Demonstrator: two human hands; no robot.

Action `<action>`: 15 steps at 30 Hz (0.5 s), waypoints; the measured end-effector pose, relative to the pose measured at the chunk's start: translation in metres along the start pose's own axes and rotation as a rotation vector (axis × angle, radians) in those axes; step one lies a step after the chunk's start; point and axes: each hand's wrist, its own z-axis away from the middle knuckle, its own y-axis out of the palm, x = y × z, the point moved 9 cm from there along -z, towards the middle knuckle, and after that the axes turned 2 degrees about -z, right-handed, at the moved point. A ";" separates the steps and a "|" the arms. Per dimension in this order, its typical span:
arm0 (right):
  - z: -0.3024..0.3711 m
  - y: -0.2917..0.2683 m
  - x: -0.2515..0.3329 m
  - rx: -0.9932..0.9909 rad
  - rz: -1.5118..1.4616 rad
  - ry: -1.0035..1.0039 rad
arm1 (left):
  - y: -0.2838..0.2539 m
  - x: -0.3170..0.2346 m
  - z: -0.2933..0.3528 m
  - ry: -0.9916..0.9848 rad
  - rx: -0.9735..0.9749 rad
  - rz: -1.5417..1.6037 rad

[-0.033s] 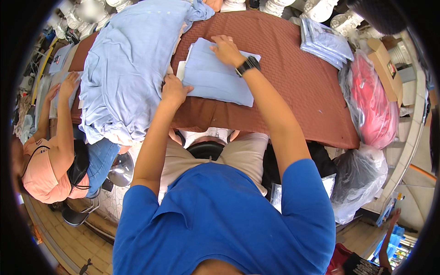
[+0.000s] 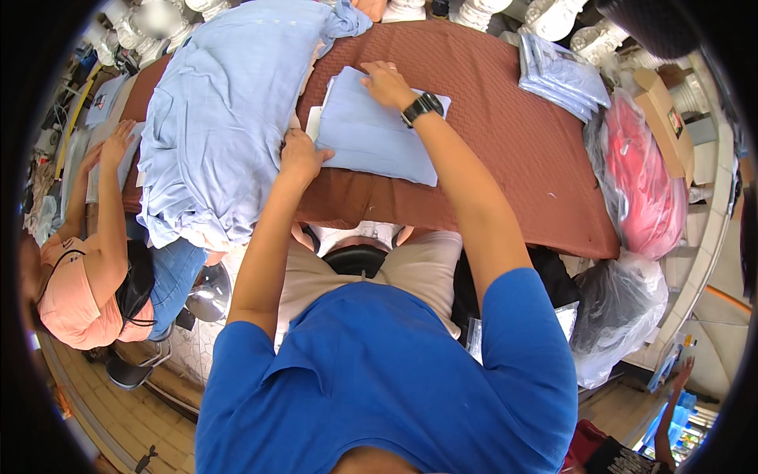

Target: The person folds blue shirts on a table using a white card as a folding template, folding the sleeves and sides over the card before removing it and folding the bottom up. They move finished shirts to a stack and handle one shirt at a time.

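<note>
A light blue garment, folded into a flat rectangle [image 2: 371,130], lies on the brown quilted cloth [image 2: 482,103] of the table. My right hand [image 2: 387,85], with a black watch on its wrist, rests on the far part of the folded garment, fingers spread. At its near left corner is my left hand [image 2: 302,156], thumb stretched out to the garment's edge. The other fingers point away, beside a large heap of light blue garments [image 2: 225,118]. A white sheet-like edge [image 2: 313,122] sticks out from the folded garment's left side.
Folded blue garments in clear plastic [image 2: 559,75] are stacked at the far right. Beyond the table's right edge are a pink-red plastic-wrapped bundle [image 2: 643,174] and an open cardboard box [image 2: 662,118]. White balusters [image 2: 474,12] line the back. A person in an orange shirt [image 2: 83,296] sits at left.
My right hand has shifted very slightly to the left on the folded garment. The left hand stays in place. At left, the other person's hands have moved slightly.
</note>
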 end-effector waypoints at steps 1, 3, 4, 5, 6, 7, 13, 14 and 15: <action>-0.015 0.016 0.006 0.075 -0.036 0.025 | -0.003 0.007 0.001 0.010 -0.032 0.028; -0.030 0.038 0.007 0.227 0.023 0.081 | -0.006 0.020 0.000 0.015 -0.049 0.083; -0.034 0.051 0.008 0.307 0.049 0.110 | -0.005 0.027 0.003 0.001 -0.031 0.107; -0.039 0.056 -0.002 0.366 -0.041 0.119 | -0.003 0.025 0.003 -0.008 0.020 0.165; -0.045 0.058 -0.012 0.422 -0.131 0.130 | -0.001 0.021 0.003 -0.017 0.072 0.219; -0.046 0.065 -0.009 0.492 -0.226 0.132 | -0.001 0.028 0.002 -0.035 0.077 0.247; -0.050 0.004 -0.001 0.300 -0.168 0.008 | -0.017 0.020 -0.005 0.048 -0.022 0.434; -0.048 -0.016 0.002 0.280 -0.264 0.042 | -0.036 0.008 -0.006 0.076 -0.047 0.461; -0.045 -0.042 0.006 0.258 -0.358 0.076 | -0.055 -0.006 -0.008 0.105 -0.074 0.489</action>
